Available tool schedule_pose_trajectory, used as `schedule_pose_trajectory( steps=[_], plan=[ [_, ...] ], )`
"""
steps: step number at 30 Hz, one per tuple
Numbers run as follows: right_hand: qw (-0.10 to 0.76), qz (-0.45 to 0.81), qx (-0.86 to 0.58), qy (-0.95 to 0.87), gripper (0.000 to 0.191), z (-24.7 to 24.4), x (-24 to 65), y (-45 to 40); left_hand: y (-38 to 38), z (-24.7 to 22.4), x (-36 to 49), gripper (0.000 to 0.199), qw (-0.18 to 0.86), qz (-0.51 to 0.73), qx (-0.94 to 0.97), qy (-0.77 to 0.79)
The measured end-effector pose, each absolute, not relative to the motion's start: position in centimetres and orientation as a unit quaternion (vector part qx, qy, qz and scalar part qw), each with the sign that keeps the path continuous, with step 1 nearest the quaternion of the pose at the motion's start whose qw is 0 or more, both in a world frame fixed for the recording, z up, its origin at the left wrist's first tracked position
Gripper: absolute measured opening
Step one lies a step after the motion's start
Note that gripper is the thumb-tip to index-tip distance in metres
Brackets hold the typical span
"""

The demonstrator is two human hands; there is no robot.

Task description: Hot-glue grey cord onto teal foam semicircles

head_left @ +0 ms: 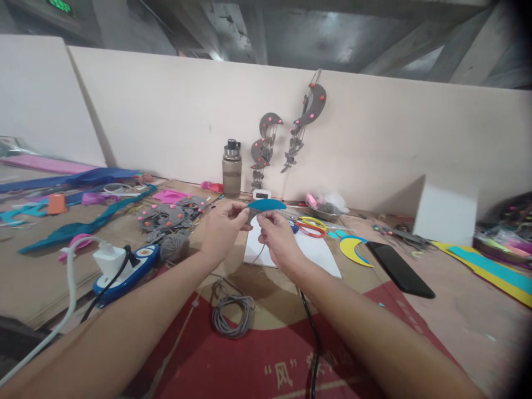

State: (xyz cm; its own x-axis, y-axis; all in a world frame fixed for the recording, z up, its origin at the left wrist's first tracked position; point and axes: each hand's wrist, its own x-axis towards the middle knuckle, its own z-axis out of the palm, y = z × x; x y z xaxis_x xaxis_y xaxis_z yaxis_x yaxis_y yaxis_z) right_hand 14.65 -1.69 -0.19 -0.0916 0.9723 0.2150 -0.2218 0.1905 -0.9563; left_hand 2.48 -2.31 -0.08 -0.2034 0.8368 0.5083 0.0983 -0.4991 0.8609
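Note:
A blue curved felt piece [266,205] is held up at the middle, over a white board [316,252]. My left hand [226,227] pinches its left end between thumb and fingers. On the right, my right hand [276,235] is closed just below the piece's lower edge, with a thin grey cord [260,253] hanging from its fingers. Whether the cord passes through the blue piece is too small to tell. A coil of grey cord [233,310] lies on the red and brown cardboard nearer to me. Scissors with red and yellow handles [311,227] rest behind my right hand.
A bottle [231,170] stands by the back wall, near hanging grey moon ornaments [270,141]. At left are a power strip [128,274], grey yarn [174,246] and felt strips. At right lie a yellow crescent [353,250] and a black phone [399,269]. A black cable [311,327] runs toward me.

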Motion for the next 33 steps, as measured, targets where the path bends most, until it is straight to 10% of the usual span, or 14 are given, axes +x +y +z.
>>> schedule_pose_trajectory(
  steps=[7,33],
  plan=[
    [0.585,0.443,-0.377,-0.566,0.016,-1.4,15.0,-1.0,-1.9,-0.4,2.8,0.023,0.444,0.685,0.477,0.326],
    [0.586,0.328,-0.420,-0.611,0.017,-1.2,15.8,-1.1,-2.1,-0.1,3.0,0.016,0.454,0.700,0.436,0.338]
  ],
)
